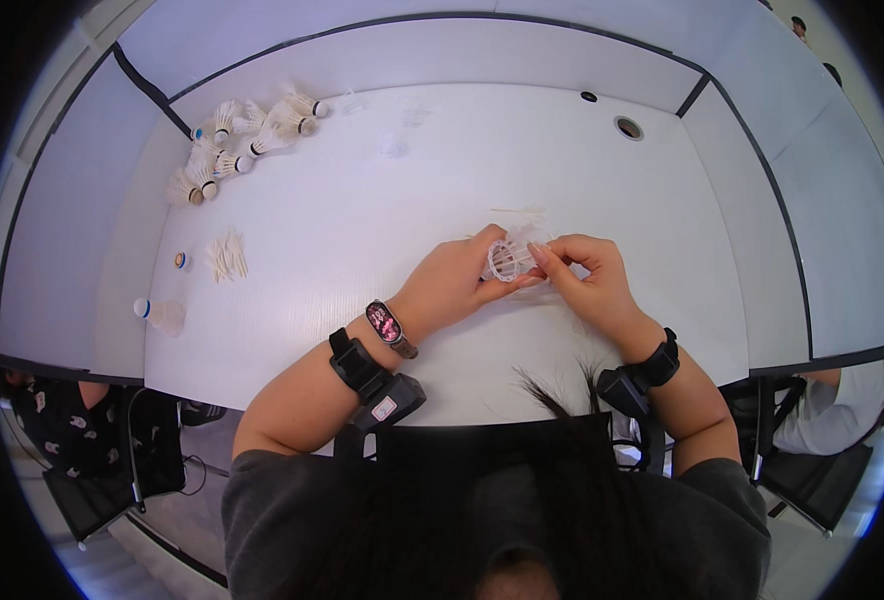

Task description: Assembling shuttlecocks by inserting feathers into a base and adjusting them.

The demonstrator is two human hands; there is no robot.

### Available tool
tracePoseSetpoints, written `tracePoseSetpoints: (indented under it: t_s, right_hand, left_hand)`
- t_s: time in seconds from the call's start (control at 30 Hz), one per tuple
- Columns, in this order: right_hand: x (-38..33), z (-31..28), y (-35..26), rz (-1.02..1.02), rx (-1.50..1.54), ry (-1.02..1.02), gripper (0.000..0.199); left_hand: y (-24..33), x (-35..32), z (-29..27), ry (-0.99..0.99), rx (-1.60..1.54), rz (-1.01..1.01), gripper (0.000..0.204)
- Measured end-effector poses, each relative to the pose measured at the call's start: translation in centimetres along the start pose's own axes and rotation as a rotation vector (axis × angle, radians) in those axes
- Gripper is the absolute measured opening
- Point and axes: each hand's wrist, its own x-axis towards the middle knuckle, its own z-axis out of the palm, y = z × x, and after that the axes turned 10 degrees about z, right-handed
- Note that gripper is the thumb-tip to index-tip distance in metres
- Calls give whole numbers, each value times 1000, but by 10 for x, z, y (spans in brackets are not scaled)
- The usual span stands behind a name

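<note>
My 2 hands meet over the white table. My left hand closes around the shuttlecock, its feather ring toward me, and my right hand pinches its rim with fingertips. I judge a light, steady grip is best, because feathers bend easily. Other shuttlecocks lie well apart, far left.

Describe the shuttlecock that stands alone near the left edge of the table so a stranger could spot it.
On the white table, look far left, below the heap of shuttlecocks and the loose feathers. The lone shuttlecock lies by itself on its side, its blue-banded cork pointing left.
</note>
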Motion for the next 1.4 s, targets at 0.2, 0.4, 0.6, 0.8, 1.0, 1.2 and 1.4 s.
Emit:
tracePoseSetpoints:
  t_s: [0.2,0.4,0.6,0.8,1.0,1.2,1.4]
  right_hand:
    - [2,2,3,-31,18,-3,20]
    - [2,-1,0,-52,-40,-17,18]
    - [5,-8,-4,-132,-120,21,16]
    - [7,-29,-9,-149,-348,-92,6]
    - [2,-36,-7,-234,-393,-334,17]
    - [2,-33,-8,-253,-497,-446,47]
    - [2,-28,-5,-307,-564,-322,49]
  left_hand:
    - [-4,-1,4,17,5,6,50]
    - [-5,-1,5,47,14,36,50]
    - [6,0,1,81,-38,68,47]
    - [8,1,-1,205,-102,-47,41]
    - [-5,2,5,409,-207,-54,22]
    - [-12,2,7,481,-260,-23,19]
    - [-15,3,9,512,-304,-15,18]
